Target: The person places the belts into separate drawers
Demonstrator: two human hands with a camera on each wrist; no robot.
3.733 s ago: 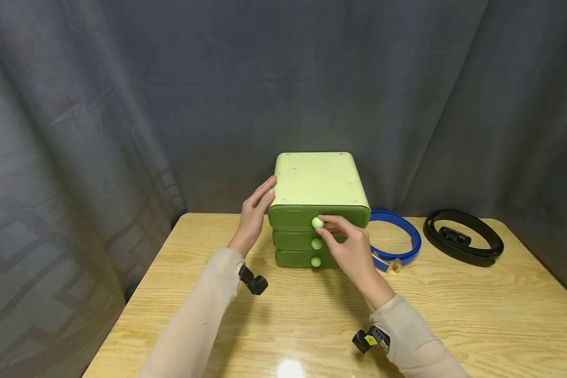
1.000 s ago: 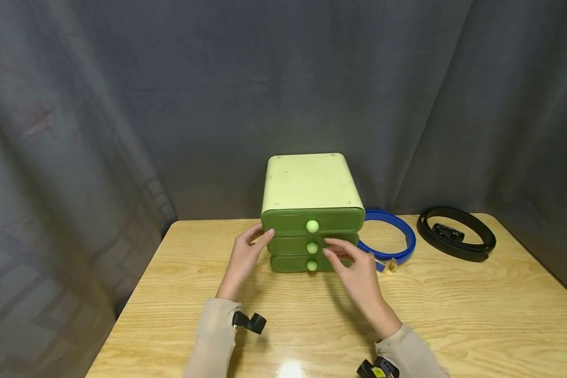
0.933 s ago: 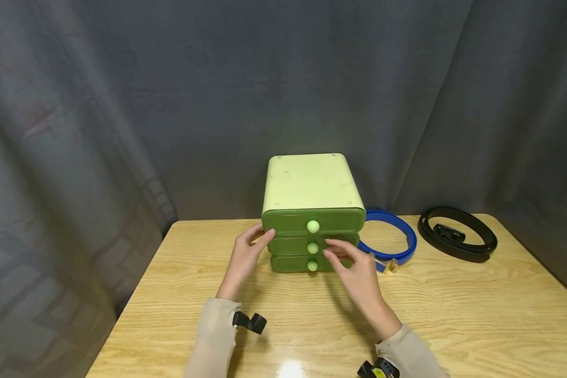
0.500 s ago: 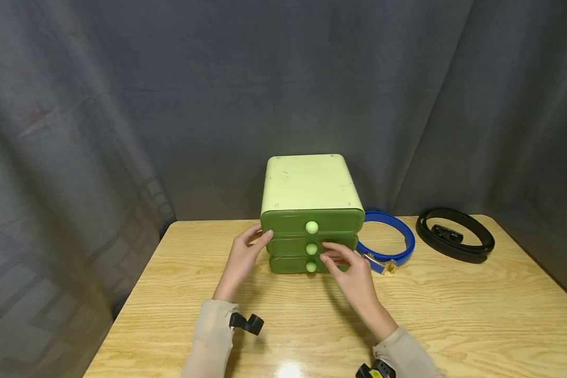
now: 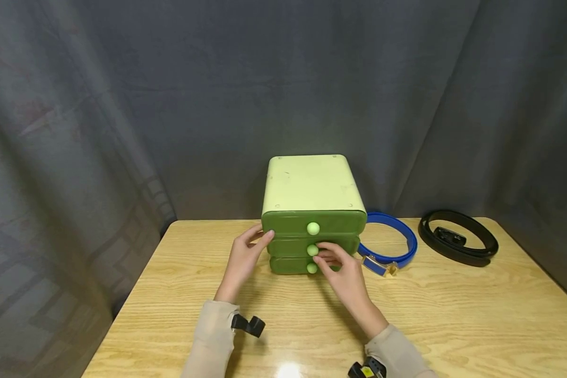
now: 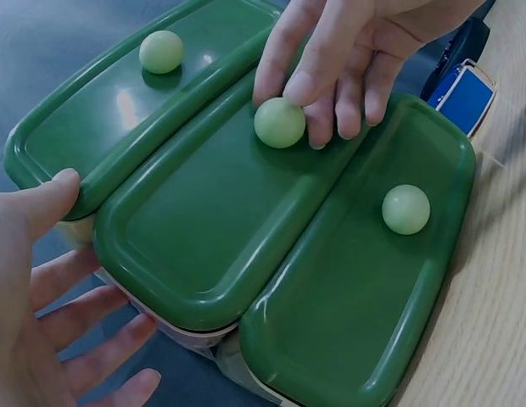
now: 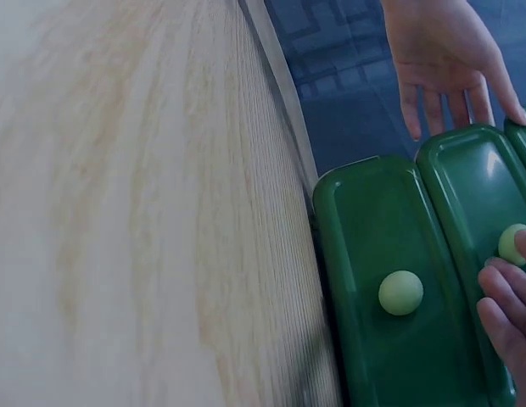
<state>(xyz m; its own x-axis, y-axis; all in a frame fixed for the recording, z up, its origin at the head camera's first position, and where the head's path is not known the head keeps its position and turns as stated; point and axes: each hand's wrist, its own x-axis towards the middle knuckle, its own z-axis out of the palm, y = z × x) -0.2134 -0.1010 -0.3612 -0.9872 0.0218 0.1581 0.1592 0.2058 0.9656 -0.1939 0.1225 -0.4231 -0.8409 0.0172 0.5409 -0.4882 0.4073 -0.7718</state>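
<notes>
A small cabinet (image 5: 314, 184) with a pale yellow-green top has three green drawers stacked in its front, each with a round light-green knob. The thumb and forefinger of my right hand (image 5: 345, 270) pinch the middle knob (image 6: 280, 123); the other fingers are bent beside it. My left hand (image 5: 243, 260) is at the cabinet's left side, its thumb on the left end of the top drawer (image 6: 119, 93) and its other fingers spread. Untouched are the top knob (image 5: 313, 228) and the bottom knob (image 7: 400, 292).
Just right of the cabinet lies a coiled blue belt (image 5: 412, 244) with a gold-coloured buckle (image 5: 391, 269). A coiled black belt (image 5: 484, 236) is farther right on the wooden table (image 5: 453, 315). A grey curtain (image 5: 217, 105) hangs behind.
My right hand has gone from the top knob down to the middle one, closing the last small gap leftward. Earlier beside the cabinet's top, my left hand has shifted lower and toward the front.
</notes>
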